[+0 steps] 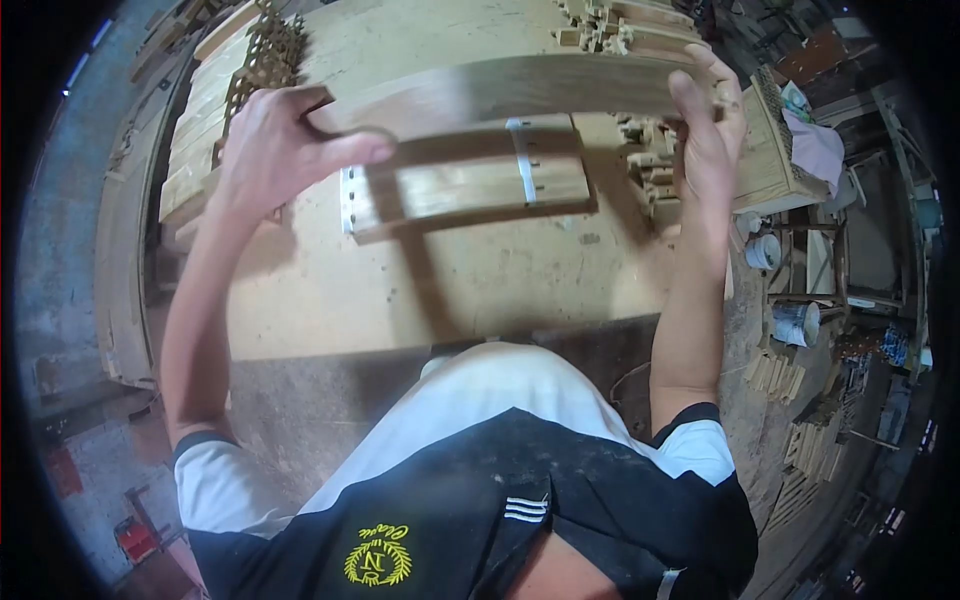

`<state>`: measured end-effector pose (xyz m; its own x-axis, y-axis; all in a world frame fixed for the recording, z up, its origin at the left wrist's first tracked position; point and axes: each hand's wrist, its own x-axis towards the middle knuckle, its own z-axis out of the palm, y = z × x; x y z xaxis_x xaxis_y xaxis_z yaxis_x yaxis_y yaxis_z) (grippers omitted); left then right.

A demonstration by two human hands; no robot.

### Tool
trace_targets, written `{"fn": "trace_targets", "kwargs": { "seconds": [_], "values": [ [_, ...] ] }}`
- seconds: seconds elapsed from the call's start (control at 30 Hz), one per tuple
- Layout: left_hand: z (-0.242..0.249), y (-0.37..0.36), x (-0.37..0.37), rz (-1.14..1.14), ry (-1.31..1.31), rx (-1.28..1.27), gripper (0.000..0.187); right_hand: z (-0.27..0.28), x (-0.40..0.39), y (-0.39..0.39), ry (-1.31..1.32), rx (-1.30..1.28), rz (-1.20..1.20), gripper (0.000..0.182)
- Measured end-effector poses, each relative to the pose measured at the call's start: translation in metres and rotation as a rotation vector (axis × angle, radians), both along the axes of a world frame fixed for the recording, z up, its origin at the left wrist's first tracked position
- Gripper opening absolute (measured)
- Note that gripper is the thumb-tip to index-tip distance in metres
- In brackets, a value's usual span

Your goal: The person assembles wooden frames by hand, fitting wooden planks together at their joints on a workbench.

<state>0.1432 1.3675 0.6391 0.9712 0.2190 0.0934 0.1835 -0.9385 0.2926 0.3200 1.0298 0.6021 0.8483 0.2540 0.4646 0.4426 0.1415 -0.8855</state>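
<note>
A flat wooden board (pixel 530 88), slightly blurred, is held up crosswise between my two hands. At its left end my left hand (pixel 275 150) grips it with the thumb along the near edge. My right hand (pixel 708 125) has the right end between thumb and fingers. Below the board, a wooden panel (pixel 460 190) lies flat on the worktable, with pale strips across it and small dark slots along them. The raised board hides the panel's far part.
The light-coloured worktable (pixel 300 315) carries stacked wooden pieces (pixel 200 140) at left and notched pieces (pixel 650 160) at right. More lie at the far edge. To the right are a wooden box (pixel 770 150) with a pale cloth (pixel 815 150), and buckets (pixel 795 323).
</note>
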Motion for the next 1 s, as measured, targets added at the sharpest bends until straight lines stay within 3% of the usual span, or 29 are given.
{"fn": "trace_targets", "kwargs": {
  "seconds": [0.07, 0.13, 0.2, 0.33, 0.47, 0.5, 0.53, 0.6, 0.67, 0.73, 0.8, 0.87, 0.93, 1.0],
  "values": [
    [-0.024, 0.018, 0.043, 0.027, -0.168, 0.046, 0.073, -0.016, 0.048, 0.018, -0.079, -0.036, -0.146, 0.048],
    [-0.069, 0.059, 0.093, 0.076, -0.217, 0.225, 0.070, -0.032, 0.060, 0.018, 0.071, -0.022, -0.172, 0.044],
    [-0.116, 0.100, 0.136, 0.013, -0.311, 0.200, 0.075, -0.065, 0.057, 0.004, 0.179, -0.110, -0.145, 0.040],
    [-0.207, 0.173, 0.209, -0.016, -0.160, 0.236, 0.076, -0.139, 0.035, -0.018, 0.421, -0.351, -0.155, 0.033],
    [-0.258, 0.210, 0.265, 0.076, -0.380, 0.467, 0.054, -0.175, 0.025, -0.021, 0.606, -0.452, -0.202, 0.036],
    [-0.273, 0.221, 0.288, 0.165, -0.507, 0.394, 0.038, -0.186, 0.026, -0.022, 0.568, -0.519, -0.237, 0.038],
    [-0.263, 0.214, 0.293, 0.223, -0.555, 0.262, 0.037, -0.198, 0.029, -0.021, 0.527, -0.583, -0.261, 0.040],
    [-0.238, 0.187, 0.277, 0.246, -0.426, -0.037, 0.044, -0.221, 0.031, -0.017, 0.463, -0.673, -0.302, 0.044],
    [-0.242, 0.161, 0.236, 0.224, -0.424, -0.139, 0.047, -0.239, 0.032, -0.014, 0.412, -0.723, -0.354, 0.048],
    [-0.256, 0.142, 0.175, 0.270, -0.430, -0.333, 0.062, -0.248, 0.031, -0.010, 0.457, -0.728, -0.316, 0.054],
    [-0.262, 0.126, 0.099, 0.479, -0.384, -0.627, 0.067, -0.260, 0.032, -0.011, 0.521, -0.738, -0.244, 0.055],
    [-0.279, 0.103, 0.024, 0.748, -0.376, -0.784, 0.065, -0.261, 0.034, 0.000, 0.531, -0.794, -0.182, 0.061],
    [-0.302, 0.084, -0.028, 0.746, -0.345, -1.177, 0.062, -0.259, 0.029, 0.000, 0.451, -0.852, -0.157, 0.066],
    [-0.318, 0.060, -0.041, 0.726, -0.344, -1.283, 0.061, -0.267, 0.037, -0.005, 0.456, -0.838, -0.118, 0.069]
  ]
}}
